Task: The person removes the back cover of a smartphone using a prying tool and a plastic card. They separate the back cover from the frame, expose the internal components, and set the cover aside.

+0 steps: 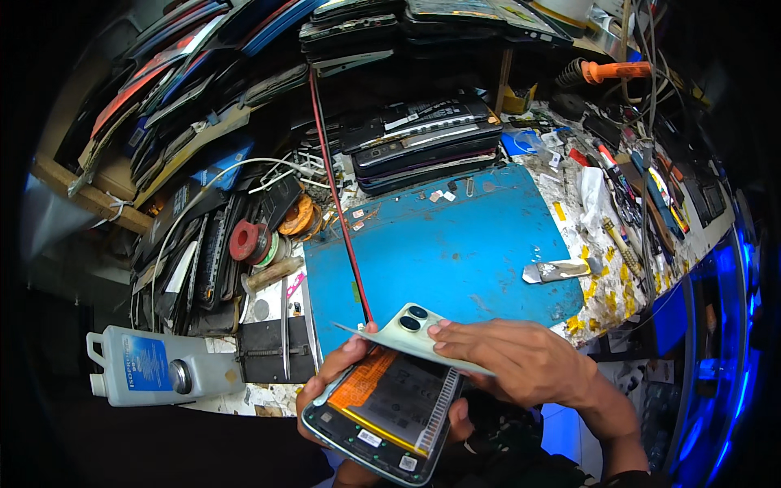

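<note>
I'm standing in a cramped phone-repair workshop. The grimy white tabletop, flecked with yellow, carries a worn blue rectangular work mat, and behind that sits a thick stack of flat black phone housings. More slim panels in red, blue and black crowd the wooden shelf. All around lie bench supplies: a round red spool, long steel tweezers, a whitish plastic jug with a blue label. And right here is an opened phone with a dark flat battery, its pale green back panel lifted.
</note>
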The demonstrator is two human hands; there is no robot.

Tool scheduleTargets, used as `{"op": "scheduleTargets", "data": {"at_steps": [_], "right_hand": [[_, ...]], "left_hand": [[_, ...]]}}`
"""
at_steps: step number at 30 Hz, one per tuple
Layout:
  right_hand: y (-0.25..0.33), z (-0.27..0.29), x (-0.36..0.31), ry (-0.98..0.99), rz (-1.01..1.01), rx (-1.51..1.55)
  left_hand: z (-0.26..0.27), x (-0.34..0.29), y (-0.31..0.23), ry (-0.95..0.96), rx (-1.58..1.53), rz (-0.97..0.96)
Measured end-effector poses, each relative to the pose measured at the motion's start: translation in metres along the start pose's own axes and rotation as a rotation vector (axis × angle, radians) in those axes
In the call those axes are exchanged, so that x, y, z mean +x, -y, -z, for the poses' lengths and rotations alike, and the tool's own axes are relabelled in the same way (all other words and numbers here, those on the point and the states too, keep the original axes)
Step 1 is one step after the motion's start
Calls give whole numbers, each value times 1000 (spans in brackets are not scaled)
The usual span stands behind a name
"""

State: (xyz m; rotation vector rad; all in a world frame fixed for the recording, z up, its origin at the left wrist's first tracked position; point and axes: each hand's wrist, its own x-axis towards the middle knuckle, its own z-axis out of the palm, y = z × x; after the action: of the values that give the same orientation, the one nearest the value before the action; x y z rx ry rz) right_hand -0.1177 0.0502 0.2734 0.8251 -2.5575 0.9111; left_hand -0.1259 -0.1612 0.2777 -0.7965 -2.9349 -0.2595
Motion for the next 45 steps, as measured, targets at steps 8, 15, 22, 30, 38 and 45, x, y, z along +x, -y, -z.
{"op": "scheduleTargets", "data": {"at_steps": [8,15,22,30,38,45], "right_hand": [[-8,7,6,19,-73,66],[-14,8,15,-30,-123,165],[-15,14,18,72,-240,241],[-16,15,18,79,-188,227],[-2,10,27,64,-129,268],[2,10,35,159,-125,156]], "left_hand": [[3,4,-3,-101,-404,89],[-1,12,10,-261,-237,-152],[19,7,16,108,-396,-101],[30,3,5,285,19,24],[12,7,19,415,-2125,659],[24,7,20,475,-2262,896]]}}
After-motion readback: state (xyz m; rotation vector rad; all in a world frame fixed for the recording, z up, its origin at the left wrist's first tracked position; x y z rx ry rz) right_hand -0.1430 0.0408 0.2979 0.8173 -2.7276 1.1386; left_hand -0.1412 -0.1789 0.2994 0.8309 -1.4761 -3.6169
